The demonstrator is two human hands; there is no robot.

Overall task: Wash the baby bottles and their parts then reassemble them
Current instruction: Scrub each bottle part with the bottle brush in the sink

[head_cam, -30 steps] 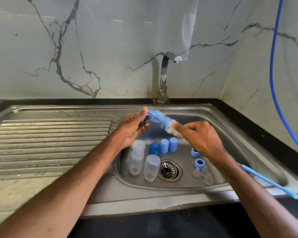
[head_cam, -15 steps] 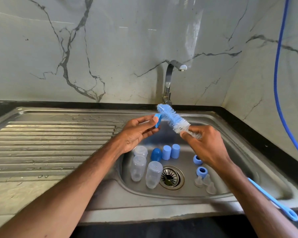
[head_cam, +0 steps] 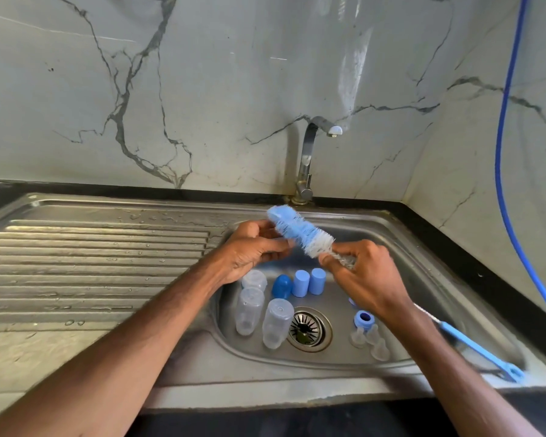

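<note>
R hand (head_cam: 360, 272) grips bottle brush (head_cam: 300, 230) by its wire stem, just below the bristles. Bristle head points up-left over the sink (head_cam: 423, 244) basin and touches L hand (head_cam: 249, 250). L hand's fingers are curled vs. the bristles; can't tell if they hold anything. Brush handle (head_cam: 479, 351) runs back past R forearm to the sink's front rim. On basin floor: 3 clear bottles (head_cam: 249, 310) stand close together, left of the drain (head_cam: 306, 329). Dark blue cap (head_cam: 281, 287) w/ 2 light blue caps (head_cam: 300, 283) sit behind the drain. Blue ring (head_cam: 364, 320) and 3 clear nipples (head_cam: 372, 335) are at right. Drainboard (head_cam: 92, 263) has water drops.
</note>
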